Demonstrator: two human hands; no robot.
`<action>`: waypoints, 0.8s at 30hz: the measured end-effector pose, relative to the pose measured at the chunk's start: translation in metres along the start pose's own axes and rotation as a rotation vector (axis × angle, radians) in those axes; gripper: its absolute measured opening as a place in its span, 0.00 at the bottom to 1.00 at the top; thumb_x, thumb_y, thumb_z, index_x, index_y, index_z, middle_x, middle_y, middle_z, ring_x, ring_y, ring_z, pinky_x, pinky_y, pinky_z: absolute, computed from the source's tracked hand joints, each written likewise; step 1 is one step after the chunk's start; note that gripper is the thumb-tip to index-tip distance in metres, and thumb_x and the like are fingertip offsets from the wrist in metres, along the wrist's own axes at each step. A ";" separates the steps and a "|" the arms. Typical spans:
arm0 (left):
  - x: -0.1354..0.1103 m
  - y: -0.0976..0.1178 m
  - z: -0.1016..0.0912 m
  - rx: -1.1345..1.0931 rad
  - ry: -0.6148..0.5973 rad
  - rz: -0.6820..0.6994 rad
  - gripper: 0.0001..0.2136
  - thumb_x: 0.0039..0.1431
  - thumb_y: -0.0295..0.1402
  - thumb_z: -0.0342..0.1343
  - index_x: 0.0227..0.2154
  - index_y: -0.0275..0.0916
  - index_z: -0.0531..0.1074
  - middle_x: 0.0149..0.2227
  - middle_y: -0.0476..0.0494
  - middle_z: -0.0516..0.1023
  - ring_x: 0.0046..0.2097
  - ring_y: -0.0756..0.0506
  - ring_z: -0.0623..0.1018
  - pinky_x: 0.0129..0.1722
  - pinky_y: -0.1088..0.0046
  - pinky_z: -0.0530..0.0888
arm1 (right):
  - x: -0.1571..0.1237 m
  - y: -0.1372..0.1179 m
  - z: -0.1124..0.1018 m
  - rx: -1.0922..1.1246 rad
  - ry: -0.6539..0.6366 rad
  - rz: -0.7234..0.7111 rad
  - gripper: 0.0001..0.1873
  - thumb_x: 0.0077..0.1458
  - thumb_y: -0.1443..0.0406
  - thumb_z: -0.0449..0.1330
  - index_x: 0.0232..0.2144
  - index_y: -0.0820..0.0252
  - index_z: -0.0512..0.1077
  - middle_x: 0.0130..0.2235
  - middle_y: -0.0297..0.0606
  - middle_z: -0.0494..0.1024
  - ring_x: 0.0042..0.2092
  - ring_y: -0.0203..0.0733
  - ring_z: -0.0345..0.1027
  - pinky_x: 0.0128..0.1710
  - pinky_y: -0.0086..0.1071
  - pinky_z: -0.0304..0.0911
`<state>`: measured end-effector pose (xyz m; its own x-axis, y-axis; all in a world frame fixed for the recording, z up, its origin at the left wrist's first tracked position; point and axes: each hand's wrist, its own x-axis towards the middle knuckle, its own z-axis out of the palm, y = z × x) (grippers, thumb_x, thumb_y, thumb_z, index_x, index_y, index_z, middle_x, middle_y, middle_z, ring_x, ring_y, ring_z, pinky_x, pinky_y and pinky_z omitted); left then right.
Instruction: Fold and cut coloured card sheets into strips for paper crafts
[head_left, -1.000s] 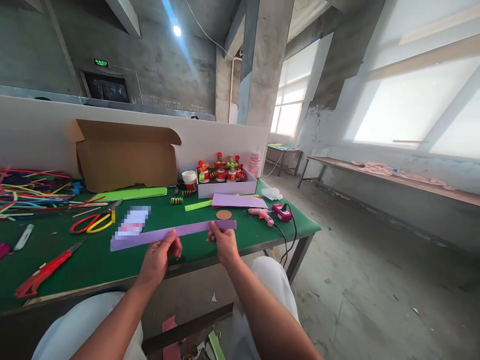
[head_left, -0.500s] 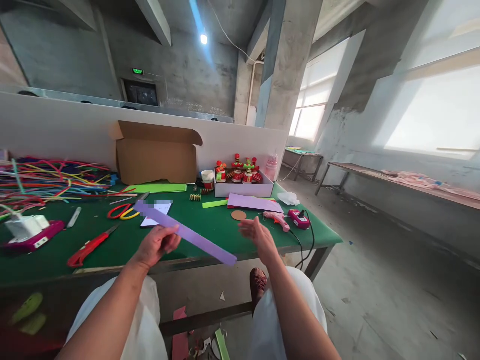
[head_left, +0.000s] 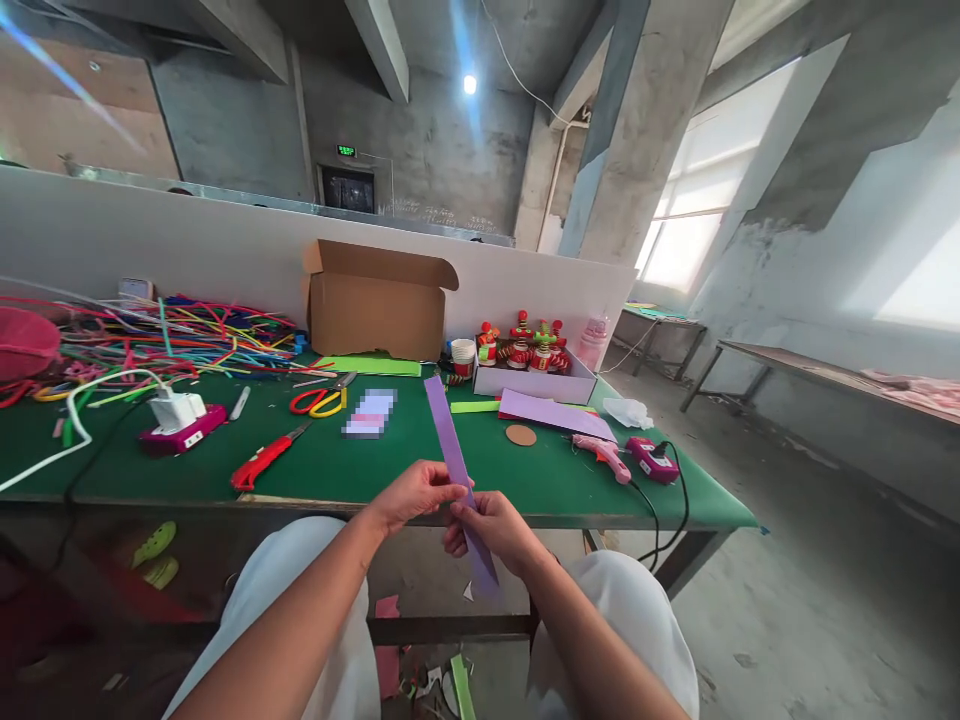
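I hold a long purple paper strip [head_left: 448, 430] in front of me, pointing away over the green table [head_left: 315, 478], its near end hanging below the table edge. My left hand [head_left: 411, 493] pinches the strip at its middle from the left. My right hand [head_left: 491, 528] grips it just below, fingers closed on the paper. A purple sheet [head_left: 553, 412] and a brown round disc [head_left: 520, 435] lie on the table beyond my right hand.
On the table lie red and yellow scissors [head_left: 319, 401], a red cutter [head_left: 262, 464], a pink glue gun [head_left: 602, 455] with its cord, a white box of red figures [head_left: 534, 375], an open cardboard box [head_left: 376, 302], a heap of coloured pipe cleaners [head_left: 150, 345] and a white charger [head_left: 178, 410].
The strip has turned from lying crosswise to pointing away from me. My right hand let go of it, then took hold again just below the left hand. My view swung left.
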<state>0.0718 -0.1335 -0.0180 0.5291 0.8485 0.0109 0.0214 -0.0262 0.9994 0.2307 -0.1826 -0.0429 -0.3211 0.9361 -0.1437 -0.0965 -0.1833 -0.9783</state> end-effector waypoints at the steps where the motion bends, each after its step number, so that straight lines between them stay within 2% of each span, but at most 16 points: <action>1: 0.001 -0.002 0.002 -0.017 -0.007 -0.015 0.24 0.35 0.53 0.71 0.27 0.36 0.80 0.18 0.53 0.67 0.20 0.55 0.56 0.20 0.75 0.52 | -0.001 0.001 0.000 -0.023 -0.014 0.008 0.31 0.38 0.39 0.69 0.24 0.61 0.72 0.20 0.34 0.77 0.21 0.35 0.69 0.25 0.30 0.64; 4: 0.005 -0.006 -0.001 -0.081 0.022 -0.025 0.26 0.39 0.56 0.69 0.27 0.35 0.80 0.15 0.58 0.57 0.19 0.56 0.51 0.19 0.74 0.48 | -0.005 0.004 -0.002 -0.089 -0.050 0.044 0.32 0.41 0.37 0.66 0.24 0.61 0.71 0.19 0.33 0.76 0.20 0.34 0.67 0.23 0.29 0.62; 8: 0.005 -0.003 -0.024 -0.172 0.112 0.007 0.26 0.41 0.57 0.68 0.27 0.35 0.79 0.15 0.61 0.50 0.19 0.57 0.48 0.19 0.74 0.45 | -0.010 0.012 -0.008 -0.130 -0.091 0.093 0.34 0.38 0.35 0.66 0.23 0.61 0.70 0.19 0.33 0.75 0.21 0.35 0.68 0.24 0.29 0.63; 11: 0.005 -0.001 -0.038 -0.231 0.178 0.038 0.26 0.40 0.56 0.69 0.28 0.34 0.79 0.15 0.61 0.50 0.18 0.57 0.48 0.18 0.75 0.45 | -0.014 0.016 -0.013 -0.141 -0.133 0.129 0.36 0.36 0.34 0.66 0.24 0.62 0.70 0.21 0.35 0.76 0.22 0.35 0.70 0.25 0.30 0.64; 16: 0.008 -0.001 -0.046 -0.312 0.292 0.089 0.25 0.38 0.53 0.71 0.27 0.34 0.78 0.14 0.61 0.52 0.17 0.57 0.51 0.17 0.76 0.48 | -0.024 0.020 -0.018 -0.157 -0.144 0.168 0.36 0.36 0.34 0.66 0.23 0.61 0.70 0.21 0.37 0.76 0.22 0.36 0.70 0.26 0.31 0.64; 21: 0.007 0.004 -0.070 -0.351 0.453 0.170 0.21 0.45 0.51 0.68 0.27 0.36 0.75 0.14 0.61 0.53 0.16 0.57 0.52 0.17 0.77 0.51 | -0.032 0.020 -0.027 -0.184 -0.185 0.245 0.34 0.36 0.37 0.68 0.23 0.62 0.71 0.21 0.38 0.77 0.22 0.37 0.70 0.26 0.32 0.65; 22: 0.006 0.006 -0.074 -0.352 0.484 0.190 0.20 0.46 0.51 0.67 0.27 0.36 0.75 0.14 0.61 0.54 0.17 0.57 0.53 0.18 0.77 0.53 | -0.032 0.020 -0.028 -0.164 -0.164 0.239 0.34 0.36 0.37 0.69 0.23 0.63 0.72 0.21 0.38 0.77 0.22 0.37 0.70 0.26 0.32 0.65; 24: 0.005 0.009 -0.073 -0.339 0.507 0.208 0.22 0.48 0.54 0.65 0.28 0.37 0.74 0.16 0.59 0.59 0.18 0.56 0.57 0.20 0.77 0.58 | -0.029 0.018 -0.028 -0.076 -0.046 0.150 0.34 0.37 0.37 0.69 0.24 0.63 0.73 0.22 0.38 0.77 0.23 0.37 0.70 0.28 0.33 0.66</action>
<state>0.0126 -0.0914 -0.0070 0.0253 0.9903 0.1367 -0.3520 -0.1192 0.9284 0.2642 -0.2048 -0.0604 -0.3691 0.8851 -0.2836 0.0262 -0.2951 -0.9551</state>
